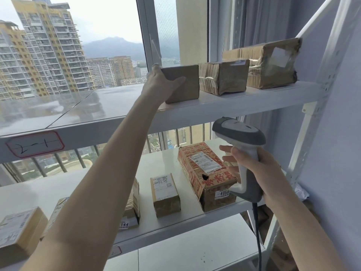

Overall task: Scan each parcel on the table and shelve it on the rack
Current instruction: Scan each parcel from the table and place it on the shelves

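Observation:
My left hand (161, 83) reaches up and grips the left end of a plain brown parcel (184, 84) that rests on the upper shelf (121, 110) of the white rack. The parcel sits just left of two taped cardboard boxes, a small one (224, 76) and a larger one (273, 63). My right hand (257, 169) holds a grey and white barcode scanner (241, 137) by its handle at lower right, its cable hanging down.
On the lower shelf (175, 223) lie several labelled parcels, among them a red-printed box (207, 173) and a small taped box (166, 194). A handwritten tag (35, 143) marks the upper shelf's front edge. A window stands behind the rack, a wall on the right.

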